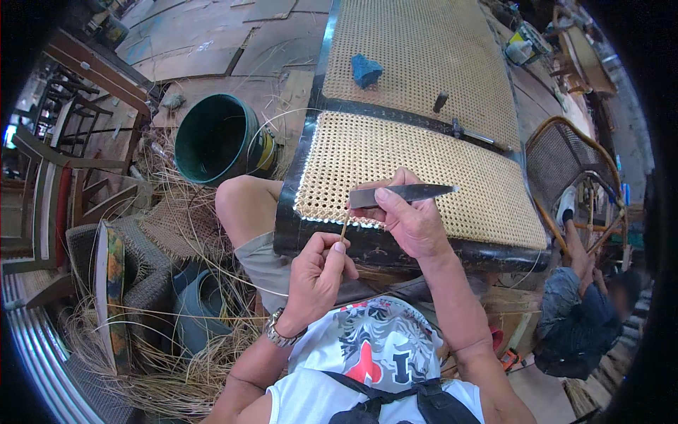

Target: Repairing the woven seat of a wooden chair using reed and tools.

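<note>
Knife (432, 191) and cane strip (345, 229), held close

A green bucket (252, 134) stands left of the left hand (321, 272); beyond both hands, a blue lump (366, 71) rests on a woven cane panel (487, 180). The right hand (418, 222) clasps the knife crosswise, tip rightward; the left pinches the strip, running forward toward the flat blade's broad end.
</note>
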A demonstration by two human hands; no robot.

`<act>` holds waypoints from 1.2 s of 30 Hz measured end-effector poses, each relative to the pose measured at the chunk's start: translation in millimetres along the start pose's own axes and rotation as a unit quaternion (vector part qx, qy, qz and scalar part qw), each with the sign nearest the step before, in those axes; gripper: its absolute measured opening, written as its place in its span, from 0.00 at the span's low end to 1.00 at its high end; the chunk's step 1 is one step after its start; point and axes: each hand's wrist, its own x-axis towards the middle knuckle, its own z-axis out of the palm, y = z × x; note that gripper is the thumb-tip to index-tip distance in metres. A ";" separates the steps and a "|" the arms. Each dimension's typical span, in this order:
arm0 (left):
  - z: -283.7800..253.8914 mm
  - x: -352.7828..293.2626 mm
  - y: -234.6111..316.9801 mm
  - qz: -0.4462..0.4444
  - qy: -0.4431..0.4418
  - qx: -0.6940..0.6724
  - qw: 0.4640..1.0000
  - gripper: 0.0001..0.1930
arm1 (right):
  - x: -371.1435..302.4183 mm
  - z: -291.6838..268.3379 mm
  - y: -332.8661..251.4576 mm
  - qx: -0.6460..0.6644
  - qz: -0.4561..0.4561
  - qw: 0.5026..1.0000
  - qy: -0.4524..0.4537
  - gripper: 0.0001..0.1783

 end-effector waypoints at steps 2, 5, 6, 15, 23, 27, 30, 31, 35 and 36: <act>0.5 -1.0 1.9 -0.002 0.003 0.007 1.000 0.09 | -0.9 2.2 -5.0 -0.006 -0.004 1.000 -0.012 0.05; 0.3 -5.3 4.0 0.018 0.005 0.021 1.000 0.09 | -1.5 5.8 -15.7 -0.008 0.006 1.000 -0.023 0.05; -0.3 -6.5 4.3 0.022 0.002 0.030 0.999 0.09 | -1.8 7.2 -19.7 -0.001 0.018 1.000 -0.026 0.05; 5.1 -17.6 46.9 0.049 -0.025 0.023 0.998 0.07 | -14.8 33.3 -20.8 -0.536 -0.311 0.781 -0.077 0.02; -5.2 8.4 58.1 0.222 0.004 0.104 0.970 0.07 | -19.4 19.9 -44.2 -0.454 -0.014 0.890 -0.042 0.06; -15.8 24.1 32.5 0.296 -0.035 0.267 0.916 0.16 | -24.2 16.8 -51.5 -0.425 0.022 0.896 -0.130 0.03; -25.5 23.3 32.8 0.259 -0.088 0.282 0.920 0.17 | -20.9 18.6 -50.1 -0.398 0.087 0.902 -0.145 0.04; -28.2 24.4 34.2 0.264 -0.090 0.289 0.916 0.15 | -19.2 19.3 -48.3 -0.359 0.103 0.917 -0.143 0.05; -32.5 27.5 33.6 0.286 -0.026 0.313 0.905 0.05 | -9.8 19.1 -40.8 -0.324 0.106 0.929 -0.143 0.06; -33.6 27.7 32.0 0.292 -0.020 0.313 0.904 0.05 | -5.9 18.5 -38.9 -0.324 0.107 0.929 -0.145 0.06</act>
